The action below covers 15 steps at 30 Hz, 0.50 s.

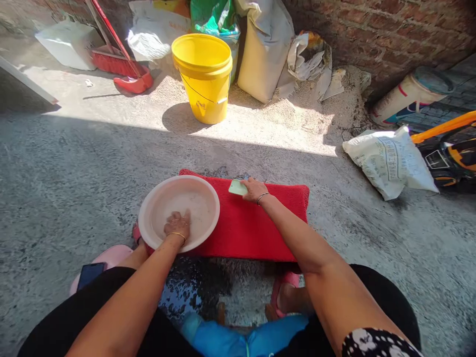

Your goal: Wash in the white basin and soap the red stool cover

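My left hand reaches into a pale pink basin, its fingers spread and apparently in the water there, with nothing visible in its grip. The basin rests on the left part of a red towel-like cloth, which lies over a low support. On the cloth's far edge, my right hand is closed around a flat, pale green block with rounded corners. The palm hides part of this block, and its exact kind is unclear.
Beyond the cloth stands a yellow bucket. Sacks and a red broom with a dustpan line the wall. A filled white bag lies right. A phone rests on a pink stool at left; wet ground lies below.
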Each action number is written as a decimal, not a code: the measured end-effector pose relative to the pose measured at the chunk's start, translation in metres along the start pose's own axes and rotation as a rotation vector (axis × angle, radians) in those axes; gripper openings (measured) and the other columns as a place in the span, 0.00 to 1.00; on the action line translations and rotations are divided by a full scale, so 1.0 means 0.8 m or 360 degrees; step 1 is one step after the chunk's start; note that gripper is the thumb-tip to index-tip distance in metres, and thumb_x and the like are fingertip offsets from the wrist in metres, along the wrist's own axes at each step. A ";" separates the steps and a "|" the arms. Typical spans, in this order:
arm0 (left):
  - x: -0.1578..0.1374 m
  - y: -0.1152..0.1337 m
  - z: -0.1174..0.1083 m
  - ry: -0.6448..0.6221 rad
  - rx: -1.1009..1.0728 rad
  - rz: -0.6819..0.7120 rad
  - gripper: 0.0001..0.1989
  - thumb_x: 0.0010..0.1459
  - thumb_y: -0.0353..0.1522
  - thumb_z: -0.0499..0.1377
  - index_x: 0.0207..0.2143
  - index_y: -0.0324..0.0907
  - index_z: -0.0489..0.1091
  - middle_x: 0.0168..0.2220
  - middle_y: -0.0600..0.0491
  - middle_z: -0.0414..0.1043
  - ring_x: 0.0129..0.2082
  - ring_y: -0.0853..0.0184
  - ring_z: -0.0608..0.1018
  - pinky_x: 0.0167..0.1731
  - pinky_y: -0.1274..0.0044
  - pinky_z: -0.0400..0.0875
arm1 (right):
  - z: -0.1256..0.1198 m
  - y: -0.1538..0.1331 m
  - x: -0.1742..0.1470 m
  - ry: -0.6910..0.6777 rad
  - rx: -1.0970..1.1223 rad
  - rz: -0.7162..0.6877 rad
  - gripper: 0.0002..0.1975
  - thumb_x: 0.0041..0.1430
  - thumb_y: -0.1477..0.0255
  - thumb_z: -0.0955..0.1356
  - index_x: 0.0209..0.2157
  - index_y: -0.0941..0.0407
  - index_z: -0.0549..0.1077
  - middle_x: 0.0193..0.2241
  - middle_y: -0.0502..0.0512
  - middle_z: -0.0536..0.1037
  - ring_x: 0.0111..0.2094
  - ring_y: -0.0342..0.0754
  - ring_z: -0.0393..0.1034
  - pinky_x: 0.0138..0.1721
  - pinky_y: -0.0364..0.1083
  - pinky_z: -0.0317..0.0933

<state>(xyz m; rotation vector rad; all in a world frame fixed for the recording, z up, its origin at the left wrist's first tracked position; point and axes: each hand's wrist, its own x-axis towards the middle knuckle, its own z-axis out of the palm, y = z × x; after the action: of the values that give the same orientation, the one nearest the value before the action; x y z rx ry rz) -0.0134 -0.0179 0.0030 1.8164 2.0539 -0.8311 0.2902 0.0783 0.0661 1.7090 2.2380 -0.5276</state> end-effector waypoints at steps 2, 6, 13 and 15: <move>-0.001 0.000 0.000 -0.0002 0.0039 0.0007 0.34 0.60 0.32 0.50 0.68 0.50 0.48 0.64 0.32 0.52 0.57 0.42 0.64 0.43 0.61 0.68 | -0.002 -0.046 0.030 -0.0033 0.0052 -0.0065 0.30 0.56 0.63 0.67 0.61 0.45 0.60 0.50 0.58 0.69 0.46 0.53 0.66 0.43 0.49 0.59; -0.001 0.001 -0.001 -0.0017 0.0054 0.0007 0.34 0.60 0.31 0.49 0.68 0.49 0.48 0.64 0.33 0.52 0.58 0.41 0.64 0.42 0.60 0.68 | 0.004 -0.046 0.051 -0.0140 0.0082 0.0020 0.31 0.55 0.64 0.67 0.60 0.45 0.60 0.51 0.59 0.67 0.49 0.53 0.65 0.46 0.50 0.59; -0.004 0.003 -0.008 -0.0018 0.0042 0.0017 0.33 0.60 0.32 0.48 0.68 0.50 0.48 0.64 0.32 0.51 0.58 0.40 0.63 0.41 0.59 0.68 | 0.037 0.180 -0.060 -0.0190 -0.0009 0.0726 0.32 0.51 0.62 0.68 0.59 0.47 0.64 0.51 0.62 0.70 0.46 0.57 0.70 0.41 0.52 0.63; -0.005 0.003 -0.009 -0.0021 0.0035 0.0015 0.33 0.60 0.32 0.49 0.68 0.50 0.48 0.64 0.32 0.51 0.58 0.40 0.63 0.41 0.59 0.68 | 0.045 0.244 -0.119 -0.0121 -0.0114 0.0911 0.28 0.50 0.61 0.69 0.54 0.51 0.70 0.45 0.65 0.74 0.39 0.58 0.72 0.35 0.54 0.64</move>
<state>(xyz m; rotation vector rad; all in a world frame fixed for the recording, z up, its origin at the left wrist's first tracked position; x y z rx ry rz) -0.0088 -0.0169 0.0108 1.8259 2.0345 -0.8639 0.5038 0.0260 0.0511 2.1222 1.5809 -0.3586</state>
